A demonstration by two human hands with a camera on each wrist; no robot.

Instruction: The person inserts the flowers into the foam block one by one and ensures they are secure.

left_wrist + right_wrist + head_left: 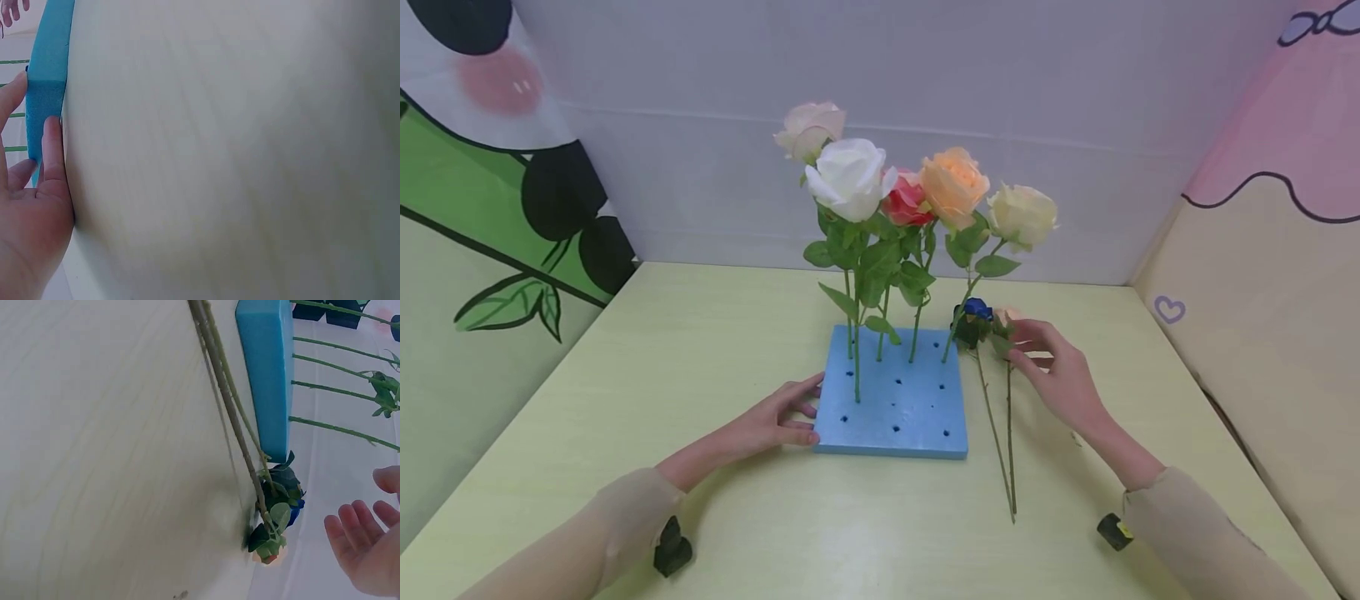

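A blue foam board (917, 408) with rows of holes bears several artificial roses standing on green stems, among them a white rose (848, 179), an orange rose (955, 187) and a cream rose (1022, 217). My left hand (782, 415) rests against the board's left side, thumb near the front corner. Right of the board lie a blue rose (978, 308) and a peach rose (270, 555), their stems towards me. My right hand (1060, 371) is beside these flower heads; in the right wrist view its fingers (356, 528) are loosely bent, apart from the roses, holding nothing.
A pale pink rose (811, 129) and a red rose (907, 200) also stand in the board. The light wooden table (715, 325) meets a pale cloth backdrop (700, 183) behind. A small scrap (1076, 439) lies near my right wrist.
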